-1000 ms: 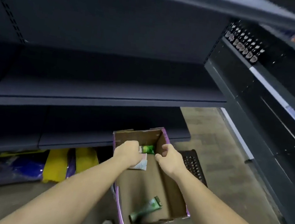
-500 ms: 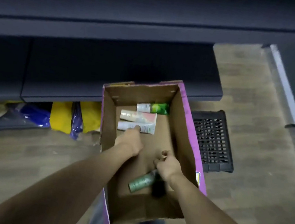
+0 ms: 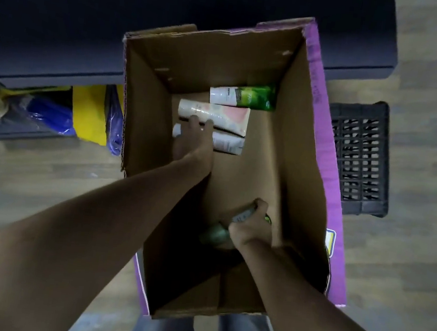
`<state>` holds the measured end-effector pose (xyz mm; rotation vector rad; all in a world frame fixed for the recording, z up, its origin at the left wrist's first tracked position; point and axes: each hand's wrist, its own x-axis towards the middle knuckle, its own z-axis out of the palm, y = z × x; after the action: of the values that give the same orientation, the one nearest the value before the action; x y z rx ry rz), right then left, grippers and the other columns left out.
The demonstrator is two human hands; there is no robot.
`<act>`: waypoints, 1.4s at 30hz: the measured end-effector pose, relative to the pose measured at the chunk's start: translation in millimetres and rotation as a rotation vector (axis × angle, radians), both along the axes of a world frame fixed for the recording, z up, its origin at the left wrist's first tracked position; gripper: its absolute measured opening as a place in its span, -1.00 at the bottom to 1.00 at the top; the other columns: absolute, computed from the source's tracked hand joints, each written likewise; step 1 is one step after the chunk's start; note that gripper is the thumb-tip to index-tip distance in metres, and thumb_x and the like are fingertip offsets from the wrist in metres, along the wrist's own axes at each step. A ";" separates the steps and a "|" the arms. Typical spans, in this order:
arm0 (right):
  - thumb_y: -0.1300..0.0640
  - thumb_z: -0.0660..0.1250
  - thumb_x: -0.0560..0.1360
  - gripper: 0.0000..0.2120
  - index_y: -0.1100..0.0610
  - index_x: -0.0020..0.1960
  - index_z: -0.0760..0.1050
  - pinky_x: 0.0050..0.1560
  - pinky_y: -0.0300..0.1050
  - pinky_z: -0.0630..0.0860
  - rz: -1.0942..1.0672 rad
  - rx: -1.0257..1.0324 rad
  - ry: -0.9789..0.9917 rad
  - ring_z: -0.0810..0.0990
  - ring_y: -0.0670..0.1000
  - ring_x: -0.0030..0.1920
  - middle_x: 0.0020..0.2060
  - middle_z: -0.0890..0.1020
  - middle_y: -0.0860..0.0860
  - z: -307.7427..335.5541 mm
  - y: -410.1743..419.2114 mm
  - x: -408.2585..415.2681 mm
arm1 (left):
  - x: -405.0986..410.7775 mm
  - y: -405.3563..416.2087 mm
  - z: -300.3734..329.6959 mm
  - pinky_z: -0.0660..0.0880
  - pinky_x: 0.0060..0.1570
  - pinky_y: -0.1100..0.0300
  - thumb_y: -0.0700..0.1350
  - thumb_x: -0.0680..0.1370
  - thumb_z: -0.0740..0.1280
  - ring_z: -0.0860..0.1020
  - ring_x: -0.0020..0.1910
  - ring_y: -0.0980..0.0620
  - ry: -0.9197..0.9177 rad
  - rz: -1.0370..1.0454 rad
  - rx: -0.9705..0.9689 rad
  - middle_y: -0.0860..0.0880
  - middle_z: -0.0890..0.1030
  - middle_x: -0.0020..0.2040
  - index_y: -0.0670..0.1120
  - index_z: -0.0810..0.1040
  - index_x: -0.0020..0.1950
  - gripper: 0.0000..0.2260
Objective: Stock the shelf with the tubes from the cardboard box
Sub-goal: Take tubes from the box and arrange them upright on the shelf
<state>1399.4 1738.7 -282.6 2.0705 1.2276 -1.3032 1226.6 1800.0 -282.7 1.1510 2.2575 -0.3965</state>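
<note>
Presently both arms reach down into the cardboard box (image 3: 306, 153), which sits on the floor in front of the dark shelf (image 3: 202, 13). Right hand (image 3: 250, 224) is curled round the dull green tube (image 3: 215, 234) near the box's near end, apparently to lift it out. Left hand (image 3: 195, 141) lies over the white tube (image 3: 228, 144), fingertips (image 3: 194, 120) touching the pink-and-cream tube (image 3: 215, 112) beside it; whether it grips yet, cannot tell. A green-and-white tube (image 3: 243, 95) lies untouched against the far wall. Likely taking two at once to save trips.
</note>
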 end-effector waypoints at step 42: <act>-0.06 0.45 0.33 -0.63 -0.07 0.07 0.41 -0.14 -0.06 0.54 0.058 0.656 0.487 0.62 -0.01 -0.12 -0.13 0.61 -0.14 221.6 106.2 -47.9 | 20.8 -3.5 221.9 0.51 -0.07 0.02 0.11 0.51 0.26 0.59 0.01 -0.19 -0.206 0.548 0.551 -0.12 0.60 0.03 -0.12 0.37 0.10 -0.67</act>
<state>1351.5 1844.9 -61.0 2.1510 2.1488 -1.5850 1247.4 1796.5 -60.8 0.7057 2.4319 0.5632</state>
